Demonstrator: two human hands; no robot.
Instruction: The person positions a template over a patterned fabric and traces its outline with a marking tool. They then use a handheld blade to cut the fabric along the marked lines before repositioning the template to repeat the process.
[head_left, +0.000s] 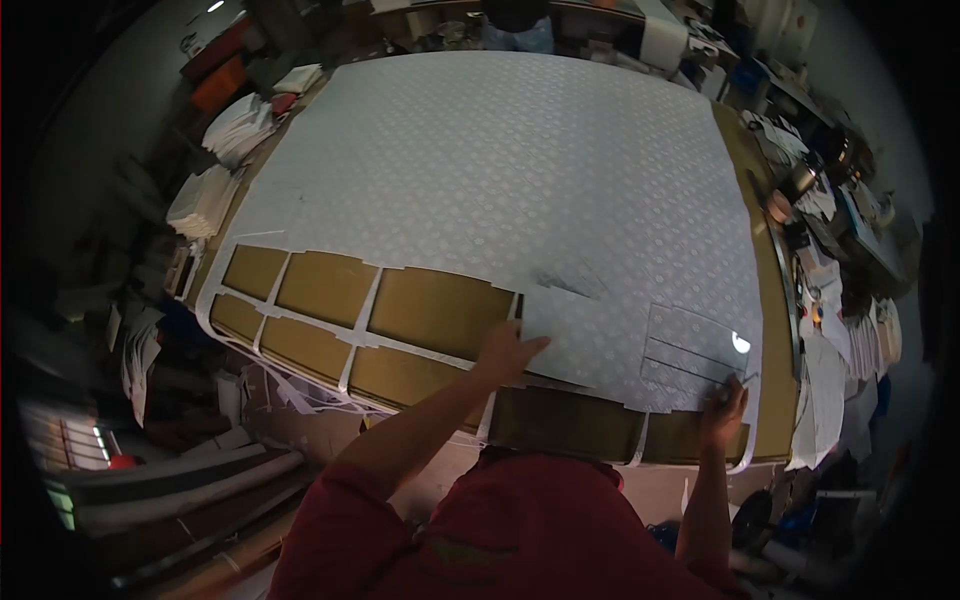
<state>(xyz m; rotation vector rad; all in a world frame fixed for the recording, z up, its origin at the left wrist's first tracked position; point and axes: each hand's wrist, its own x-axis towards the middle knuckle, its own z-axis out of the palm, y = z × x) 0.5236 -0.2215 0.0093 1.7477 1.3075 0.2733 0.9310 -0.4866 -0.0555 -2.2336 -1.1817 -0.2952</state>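
Patterned pale sheet material (480, 170) covers most of the big table. Near its front, rectangular openings bordered by narrow pale strips (365, 310) show the brown surface (320, 285). My left hand (510, 352) rests at the corner of one opening, thumb and a finger spread apart, beside a short dark line. At the front right, my right hand (725, 408) is closed round a small object, mostly hidden, with a thin tip showing by the sheet's edge. Thin dark lines form a box on the sheet just beyond that hand.
Stacked pale pieces (240, 130) line the left side. Tools, a metal cylinder (800, 180) and hanging pale sheets (820, 400) are along the right. Rolls of material (190, 490) lie at the lower left. Another person (517, 35) is beyond the far edge.
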